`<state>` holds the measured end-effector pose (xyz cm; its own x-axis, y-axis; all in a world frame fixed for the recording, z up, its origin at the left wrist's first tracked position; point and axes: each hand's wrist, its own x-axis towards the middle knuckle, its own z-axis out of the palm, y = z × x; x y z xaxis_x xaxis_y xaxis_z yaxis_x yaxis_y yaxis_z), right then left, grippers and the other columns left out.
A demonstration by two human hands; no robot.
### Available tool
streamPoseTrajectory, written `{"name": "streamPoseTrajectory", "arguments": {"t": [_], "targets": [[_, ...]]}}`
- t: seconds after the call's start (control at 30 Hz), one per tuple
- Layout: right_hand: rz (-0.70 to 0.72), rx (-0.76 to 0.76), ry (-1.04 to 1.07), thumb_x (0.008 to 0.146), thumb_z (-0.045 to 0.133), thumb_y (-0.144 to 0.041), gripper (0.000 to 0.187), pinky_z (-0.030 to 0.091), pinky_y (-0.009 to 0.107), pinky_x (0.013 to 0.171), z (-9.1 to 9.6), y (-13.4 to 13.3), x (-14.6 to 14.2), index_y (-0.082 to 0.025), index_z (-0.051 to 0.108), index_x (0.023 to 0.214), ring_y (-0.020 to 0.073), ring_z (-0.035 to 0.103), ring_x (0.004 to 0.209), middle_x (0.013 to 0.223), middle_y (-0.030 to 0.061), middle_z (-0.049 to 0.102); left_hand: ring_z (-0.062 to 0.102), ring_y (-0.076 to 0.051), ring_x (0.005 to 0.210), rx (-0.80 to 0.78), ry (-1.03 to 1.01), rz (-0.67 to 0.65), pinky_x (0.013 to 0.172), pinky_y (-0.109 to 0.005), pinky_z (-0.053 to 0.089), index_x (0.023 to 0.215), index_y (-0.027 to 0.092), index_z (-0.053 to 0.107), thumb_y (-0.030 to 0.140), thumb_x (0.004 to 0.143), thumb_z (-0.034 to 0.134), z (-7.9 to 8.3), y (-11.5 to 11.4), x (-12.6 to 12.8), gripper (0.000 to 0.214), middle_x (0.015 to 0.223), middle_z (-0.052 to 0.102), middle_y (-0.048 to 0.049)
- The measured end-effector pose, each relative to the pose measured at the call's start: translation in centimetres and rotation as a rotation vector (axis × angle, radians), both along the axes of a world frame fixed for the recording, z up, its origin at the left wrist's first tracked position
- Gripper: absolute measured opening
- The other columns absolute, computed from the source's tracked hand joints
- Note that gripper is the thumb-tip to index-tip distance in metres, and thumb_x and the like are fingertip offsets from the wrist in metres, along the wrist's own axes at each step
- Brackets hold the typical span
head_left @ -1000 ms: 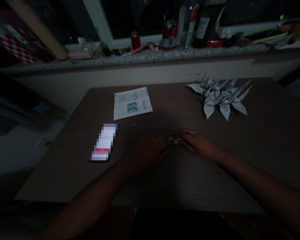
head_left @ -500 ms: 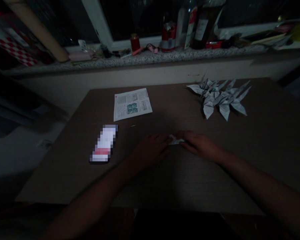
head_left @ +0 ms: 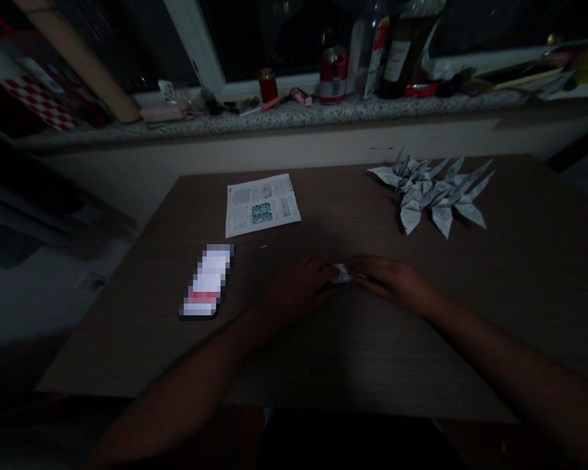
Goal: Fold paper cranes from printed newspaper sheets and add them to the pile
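A small piece of folded printed paper (head_left: 342, 273) lies low over the middle of the table, mostly covered by my fingers. My left hand (head_left: 301, 287) is closed on its left end, with the fingers bent over it. On the right end, my right hand (head_left: 389, 281) pinches the paper between thumb and fingers. Beyond my right hand sits a cluster of pointed origami pieces (head_left: 436, 196) folded from printed paper. A flat printed sheet (head_left: 240, 215) lies beyond my left hand.
A phone (head_left: 208, 281) with a lit, blurred screen rests on the brown table (head_left: 402, 365) left of my hands. Behind the table, a stone windowsill (head_left: 215, 127) bears a red can (head_left: 333, 75), bottles (head_left: 396, 62) and small clutter. The room is dim.
My fingers have shifted slightly on the folded paper, and a little more of its middle shows. The whole view has moved slightly; the other things lie as before.
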<state>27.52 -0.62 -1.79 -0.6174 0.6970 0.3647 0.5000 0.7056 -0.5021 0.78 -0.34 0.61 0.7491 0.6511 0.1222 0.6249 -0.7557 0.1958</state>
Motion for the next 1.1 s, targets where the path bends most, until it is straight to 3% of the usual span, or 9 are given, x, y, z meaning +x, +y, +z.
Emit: {"name": "streamPoseTrajectory", "arguments": {"t": [0.2, 0.43, 0.63, 0.77, 0.93, 1.1], "targets": [[-0.057, -0.025, 0.050, 0.105, 0.052, -0.027, 0.023, 0.062, 0.036, 0.090, 0.8, -0.4, -0.5, -0.022, 0.071, 0.117, 0.0228, 0.076, 0.102, 0.115, 0.0088, 0.079, 0.068, -0.022, 0.099, -0.022, -0.104, 0.084, 0.084, -0.035, 0.055, 0.120, 0.020, 0.067, 0.029, 0.107, 0.052, 0.2, 0.0, 0.1, 0.022, 0.119, 0.069, -0.0061], [-0.132, -0.085, 0.158, 0.103, 0.058, -0.028, 0.022, 0.061, 0.038, 0.088, 1.6, -0.8, -1.1, -0.023, 0.070, 0.120, 0.0240, 0.074, 0.101, 0.112, 0.0088, 0.077, 0.068, -0.018, 0.101, -0.148, -0.313, 0.186, 0.087, -0.031, 0.054, 0.120, 0.020, 0.066, 0.029, 0.107, 0.053, 0.1, -0.2, 0.1, 0.020, 0.116, 0.068, -0.0036], [-0.237, -0.164, 0.158, 0.100, 0.061, -0.028, 0.020, 0.060, 0.040, 0.089, 0.8, -0.5, -1.5, -0.023, 0.071, 0.117, 0.0257, 0.075, 0.100, 0.112, 0.0071, 0.078, 0.066, -0.020, 0.103, -0.197, -0.297, 0.208, 0.089, -0.034, 0.052, 0.121, 0.023, 0.064, 0.031, 0.107, 0.053, -0.2, 0.0, 0.3, 0.019, 0.115, 0.069, -0.0019], [-0.204, -0.088, 0.087, 0.100, 0.061, -0.024, 0.018, 0.057, 0.043, 0.090, 0.5, 0.1, -1.9, -0.022, 0.071, 0.114, 0.0279, 0.072, 0.103, 0.110, 0.0090, 0.076, 0.063, -0.022, 0.105, -0.149, -0.231, 0.204, 0.090, -0.035, 0.052, 0.114, 0.020, 0.066, 0.029, 0.102, 0.061, -0.8, 0.4, 0.6, 0.016, 0.116, 0.065, -0.0054], [-0.193, 0.031, 0.021, 0.098, 0.065, -0.022, 0.017, 0.054, 0.046, 0.091, 0.0, 0.6, -1.9, -0.020, 0.071, 0.114, 0.0296, 0.067, 0.103, 0.108, 0.0115, 0.073, 0.062, -0.023, 0.106, -0.127, -0.209, 0.162, 0.093, -0.037, 0.051, 0.125, 0.022, 0.066, 0.026, 0.103, 0.060, -1.2, 0.5, 0.7, 0.024, 0.116, 0.065, -0.0058], [-0.217, 0.095, -0.001, 0.098, 0.066, -0.025, 0.017, 0.054, 0.047, 0.089, -0.2, 0.6, -1.7, -0.019, 0.072, 0.113, 0.0306, 0.064, 0.104, 0.109, 0.0124, 0.070, 0.062, -0.023, 0.104, -0.104, -0.185, 0.166, 0.090, -0.036, 0.051, 0.117, 0.019, 0.070, 0.026, 0.101, 0.062, -1.3, 0.5, 0.9, 0.018, 0.113, 0.065, -0.0066]]}}
